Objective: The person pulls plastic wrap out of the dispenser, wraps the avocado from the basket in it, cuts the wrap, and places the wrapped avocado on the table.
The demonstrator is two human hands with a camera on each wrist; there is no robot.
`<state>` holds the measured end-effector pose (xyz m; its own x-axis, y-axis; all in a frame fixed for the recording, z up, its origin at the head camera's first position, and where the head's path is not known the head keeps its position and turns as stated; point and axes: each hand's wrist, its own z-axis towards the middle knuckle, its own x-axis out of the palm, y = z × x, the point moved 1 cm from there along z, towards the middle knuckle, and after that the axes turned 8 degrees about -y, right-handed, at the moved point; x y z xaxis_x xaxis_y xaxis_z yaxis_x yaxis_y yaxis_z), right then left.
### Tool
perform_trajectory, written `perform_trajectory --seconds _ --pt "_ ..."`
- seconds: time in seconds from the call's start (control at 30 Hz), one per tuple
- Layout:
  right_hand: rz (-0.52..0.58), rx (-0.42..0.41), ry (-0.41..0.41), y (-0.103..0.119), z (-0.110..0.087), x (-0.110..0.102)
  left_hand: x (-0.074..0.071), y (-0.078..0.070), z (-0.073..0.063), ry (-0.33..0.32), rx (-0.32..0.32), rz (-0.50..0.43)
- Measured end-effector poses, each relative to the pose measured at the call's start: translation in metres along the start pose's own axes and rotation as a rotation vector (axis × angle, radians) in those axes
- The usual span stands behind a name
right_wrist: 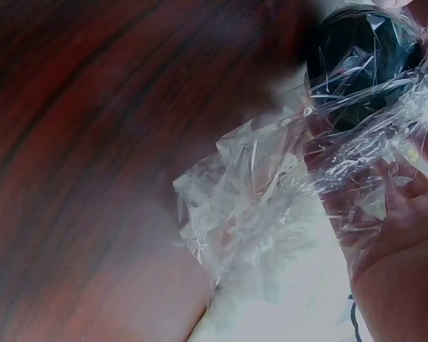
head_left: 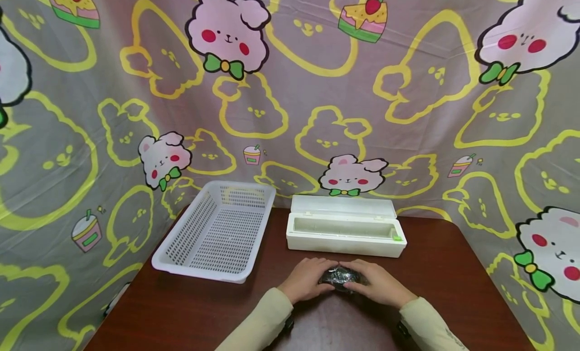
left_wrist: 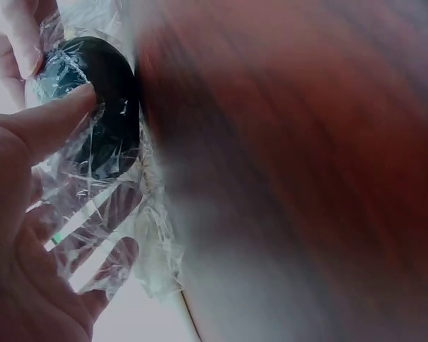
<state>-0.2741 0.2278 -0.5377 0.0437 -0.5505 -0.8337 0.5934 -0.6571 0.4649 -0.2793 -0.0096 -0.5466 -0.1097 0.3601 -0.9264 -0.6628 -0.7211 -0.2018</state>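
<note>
In the head view a dark, rounded, glossy object in clear cling film (head_left: 341, 276) is low over the table, between my two hands. My left hand (head_left: 306, 279) holds it from the left; in the left wrist view the thumb presses on its dark side (left_wrist: 114, 107) and the fingers lie behind the film. My right hand (head_left: 379, 282) grips it from the right, with fingers and thumb round that end. Loose crumpled film (right_wrist: 250, 189) trails off the dark object (right_wrist: 364, 64) in the right wrist view. Its kind is hidden by the wrap.
A white long box (head_left: 346, 244) with its lid (head_left: 342, 206) raised stands just beyond my hands, a small green piece (head_left: 397, 238) at its right end. To the left is a white perforated basket (head_left: 199, 273). A patterned curtain (head_left: 290, 154) surrounds the brown table (head_left: 444, 260).
</note>
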Motion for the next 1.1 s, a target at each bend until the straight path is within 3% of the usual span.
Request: perform_trajectory --seconds 0.27,0.9,1.1 --pt "0.016 0.037 0.035 -0.003 0.000 0.001 0.001 0.001 0.004 0.035 -0.050 -0.012" --pt "0.044 -0.014 0.025 -0.012 0.004 0.000 -0.001 0.002 0.008 0.029 -0.046 -0.048" --pt "0.009 0.010 0.025 -0.013 0.005 0.002 -0.003 0.002 0.007 -0.037 -0.071 -0.061"
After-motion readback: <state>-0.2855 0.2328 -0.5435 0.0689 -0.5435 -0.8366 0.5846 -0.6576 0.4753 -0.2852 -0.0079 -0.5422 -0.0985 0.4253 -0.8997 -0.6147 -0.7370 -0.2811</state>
